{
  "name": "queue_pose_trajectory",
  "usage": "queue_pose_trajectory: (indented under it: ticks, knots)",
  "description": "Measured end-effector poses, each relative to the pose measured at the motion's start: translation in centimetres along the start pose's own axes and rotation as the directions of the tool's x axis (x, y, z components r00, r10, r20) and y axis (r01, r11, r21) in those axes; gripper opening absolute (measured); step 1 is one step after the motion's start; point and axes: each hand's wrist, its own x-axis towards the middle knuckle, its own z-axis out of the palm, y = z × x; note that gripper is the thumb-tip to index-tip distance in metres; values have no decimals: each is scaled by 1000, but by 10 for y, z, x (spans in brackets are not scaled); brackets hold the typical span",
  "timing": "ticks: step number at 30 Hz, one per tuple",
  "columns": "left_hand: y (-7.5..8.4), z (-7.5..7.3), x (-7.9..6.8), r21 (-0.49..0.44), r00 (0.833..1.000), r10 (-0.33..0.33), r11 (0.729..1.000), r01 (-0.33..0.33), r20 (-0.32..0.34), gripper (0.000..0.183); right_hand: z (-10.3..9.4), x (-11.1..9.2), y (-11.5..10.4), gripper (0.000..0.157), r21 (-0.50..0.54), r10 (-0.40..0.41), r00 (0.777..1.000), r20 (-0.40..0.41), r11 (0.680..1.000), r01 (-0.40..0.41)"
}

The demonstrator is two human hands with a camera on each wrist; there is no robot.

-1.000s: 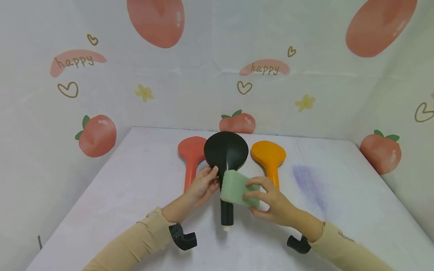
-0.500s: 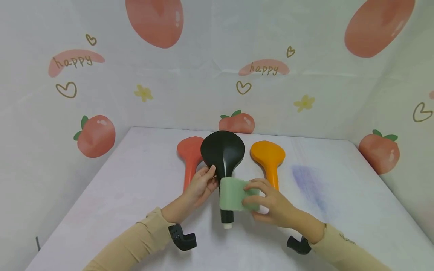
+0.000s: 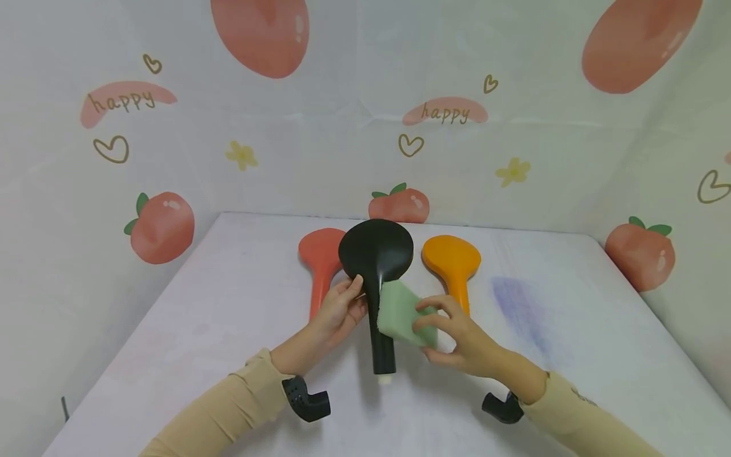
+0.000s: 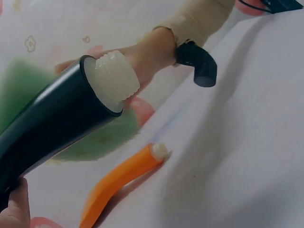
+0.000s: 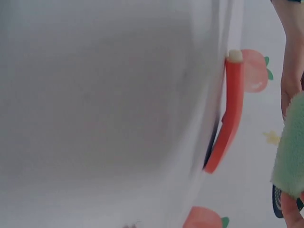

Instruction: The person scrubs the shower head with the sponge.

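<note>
Head view: left hand point(image 3: 341, 311) gripped black shower head point(image 3: 375, 244) at the neck point(image 3: 374, 287); right hand point(image 3: 464, 335) pinched sponge point(image 3: 398, 315) against its handle point(image 3: 383, 357); patterned backdrop point(image 3: 320, 127) lined tabletop point(image 3: 228, 285) far edge.

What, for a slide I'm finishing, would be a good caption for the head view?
Left hand holds the black shower head; right hand holds a sponge at the handle.

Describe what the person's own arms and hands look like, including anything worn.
The left hand and right hand are ungloved. Beige fabric sleeves cover the forearms. A black, curved, tube-ended device sits by each wrist. The right sleeve bears a small dark marking, unreadable.
</note>
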Motion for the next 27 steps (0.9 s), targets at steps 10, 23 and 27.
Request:
queue_pose_trajectory:
  ticks: [10, 23, 27]
  knots:
    - [4, -2, 1, -40, 1000, 1, 999, -1, -14, 26, 4, -4, -4, 24, 45, -53, 999, 9, 998, 52]
    - [7, 4, 0, -91, 999, 4, 996, 0, 44, 20, 15, 4, 1, 43, 153, 157, 970, -187, 980, -130]
    - [9, 5, 1, -109, 999, 41, 993, -38, 24, 17, 15, -1, -3, 45, 210, 148, 978, -145, 971, -116]
